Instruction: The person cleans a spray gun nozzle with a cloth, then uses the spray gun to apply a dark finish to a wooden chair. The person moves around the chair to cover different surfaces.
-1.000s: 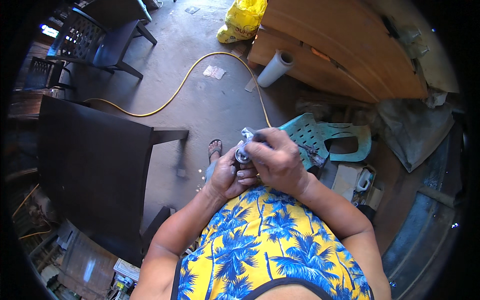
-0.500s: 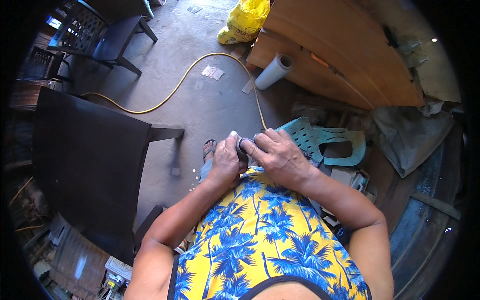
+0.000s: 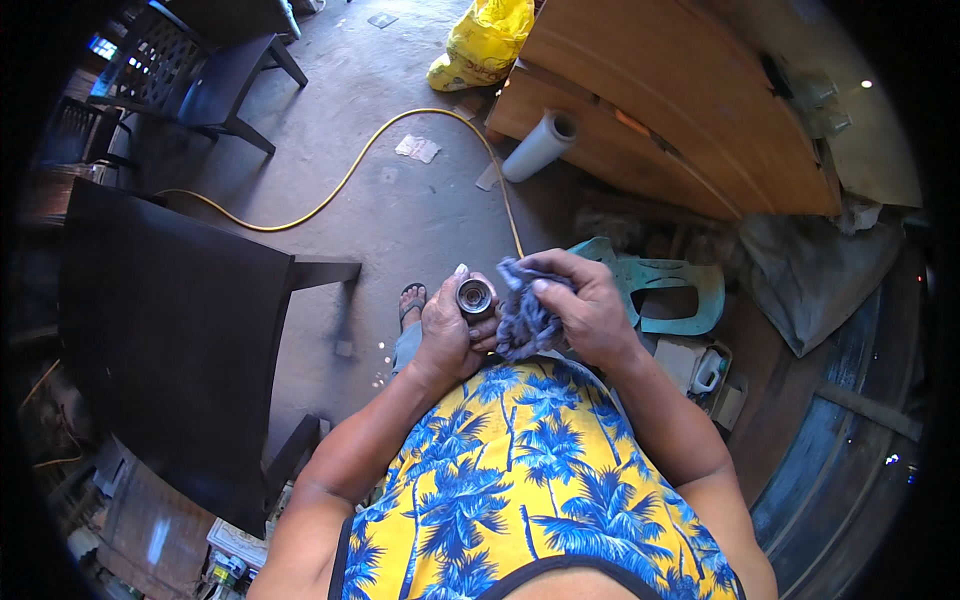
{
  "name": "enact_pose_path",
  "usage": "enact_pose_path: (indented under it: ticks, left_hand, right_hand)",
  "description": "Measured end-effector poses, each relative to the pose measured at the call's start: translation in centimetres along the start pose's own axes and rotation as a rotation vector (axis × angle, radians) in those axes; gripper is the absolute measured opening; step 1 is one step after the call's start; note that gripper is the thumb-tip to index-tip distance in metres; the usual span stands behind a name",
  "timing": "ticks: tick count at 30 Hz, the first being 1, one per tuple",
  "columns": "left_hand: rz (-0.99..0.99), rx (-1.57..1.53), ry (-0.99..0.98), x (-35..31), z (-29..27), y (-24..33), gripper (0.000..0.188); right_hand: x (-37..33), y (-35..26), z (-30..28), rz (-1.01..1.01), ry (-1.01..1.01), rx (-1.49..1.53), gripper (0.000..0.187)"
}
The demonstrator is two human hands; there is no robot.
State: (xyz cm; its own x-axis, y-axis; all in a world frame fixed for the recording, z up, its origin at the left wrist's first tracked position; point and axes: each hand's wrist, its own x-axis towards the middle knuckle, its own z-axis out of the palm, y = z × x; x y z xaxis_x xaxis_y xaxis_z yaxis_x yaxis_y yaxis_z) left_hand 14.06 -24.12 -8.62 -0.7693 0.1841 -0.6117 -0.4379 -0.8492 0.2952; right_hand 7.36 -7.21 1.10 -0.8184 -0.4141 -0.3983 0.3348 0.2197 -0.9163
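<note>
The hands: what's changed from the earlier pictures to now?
The right hand has drawn rightward off the round part, bringing a bunched cloth into fuller view; the part's open end now shows clearly. The left hand still holds the part. The yellow cord lies as before.

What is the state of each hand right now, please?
Left hand: closed around a round part.
Right hand: closed on a cloth.

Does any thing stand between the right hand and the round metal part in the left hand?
Yes, the crumpled cloth: the right hand holds it on the side facing the round metal part. Besides this cloth and the grip of the left hand, nothing visible stands between them.
</note>
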Motion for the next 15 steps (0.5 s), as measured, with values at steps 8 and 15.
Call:
enact_pose_path:
  ticks: [8, 15]
  left_hand:
    - [-0.185, -0.143, -0.089, -0.3, 0.6, 0.5, 0.043]
    - [-0.074, 0.180, 0.109, -0.4, 1.1, 0.2, 0.039]
  right_hand:
    - [-0.4, 0.4, 0.3, -0.493, 0.003, -0.638, 0.022]
    - [0.1, 1.1, 0.8, -0.601, -0.226, -1.206, 0.029]
